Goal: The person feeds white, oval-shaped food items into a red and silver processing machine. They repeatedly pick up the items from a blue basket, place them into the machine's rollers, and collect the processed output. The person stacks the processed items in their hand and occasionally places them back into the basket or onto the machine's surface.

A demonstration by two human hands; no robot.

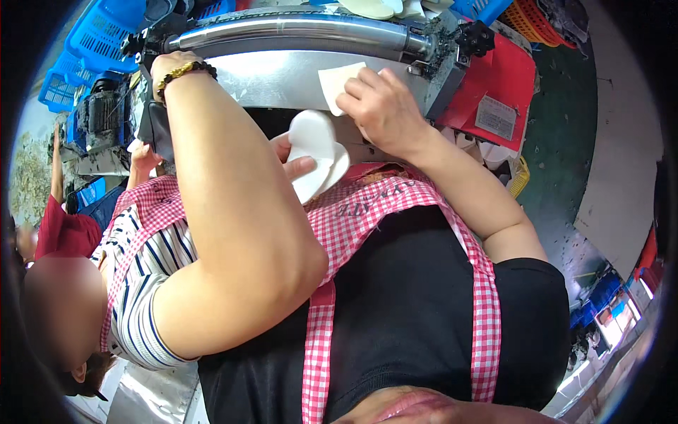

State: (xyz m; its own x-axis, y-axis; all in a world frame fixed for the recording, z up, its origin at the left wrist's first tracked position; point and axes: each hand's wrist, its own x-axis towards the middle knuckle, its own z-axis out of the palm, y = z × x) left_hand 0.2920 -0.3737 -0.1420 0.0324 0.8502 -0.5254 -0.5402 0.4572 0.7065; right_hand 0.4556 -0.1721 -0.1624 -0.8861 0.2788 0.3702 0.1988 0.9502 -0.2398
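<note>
My left hand (299, 167) is closed around several white rounded flat pads (313, 136), fanned slightly apart in front of the apron. Most of that hand and my left forearm are hidden behind a co-worker's bent arm (240, 212). Over the front of a steel machine plate (261, 74), my right hand (381, 109) pinches a thin cream-coloured flat piece (333, 83) by its right side. Beyond the plate runs a long shiny roller (296, 30). The co-worker's hand (173, 65), with a beaded bracelet at the wrist, rests at the plate's left end.
A black knob (477, 39) sits at the roller's right end. Beside it lies a red board (494, 85). Blue plastic baskets (106, 35) stand at the far left, an orange basket (530, 25) at the far right. The co-worker in a striped shirt (145, 311) is close on my left.
</note>
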